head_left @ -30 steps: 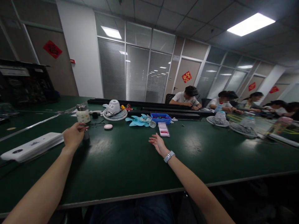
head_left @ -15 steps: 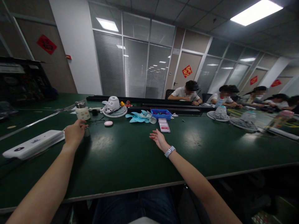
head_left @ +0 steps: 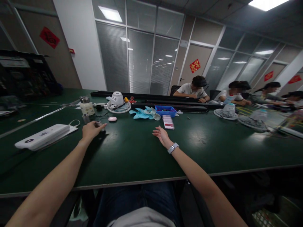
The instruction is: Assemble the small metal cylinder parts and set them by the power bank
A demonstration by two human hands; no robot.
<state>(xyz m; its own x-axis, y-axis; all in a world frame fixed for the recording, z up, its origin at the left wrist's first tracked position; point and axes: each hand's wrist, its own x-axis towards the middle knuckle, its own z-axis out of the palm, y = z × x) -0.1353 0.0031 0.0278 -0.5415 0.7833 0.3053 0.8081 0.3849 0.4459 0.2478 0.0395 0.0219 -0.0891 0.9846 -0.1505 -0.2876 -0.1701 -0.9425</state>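
My left hand (head_left: pixel 91 130) is closed around a small grey cylinder (head_left: pixel 98 124) at the left of the table, its exact kind unclear. Just behind that wrist stands a similar grey cylinder (head_left: pixel 85 119), in front of a cream patterned bottle (head_left: pixel 86 107) with a metal lid. My right hand (head_left: pixel 162 136) wears a pale wristwatch (head_left: pixel 173 148) and hovers over or rests on the green tabletop, palm turned inward. Its fingers are apart and hold nothing. Beyond its fingertips lies a white-and-pink card-like item (head_left: pixel 168 122), partly blurred out.
Left of my arm is a white elongated device (head_left: pixel 42 136) with a cable. Farther back are a pink oval object (head_left: pixel 112 119), a white fan (head_left: pixel 118 105), light-blue fan blades (head_left: pixel 144 113) and a blue tray (head_left: pixel 165 110). People sit along the far right side.
My left hand has moved right, away from the white device, with the grey cylinder. The other grey cylinder now shows behind it. My right hand stays nearly still; the view has tilted slightly down.
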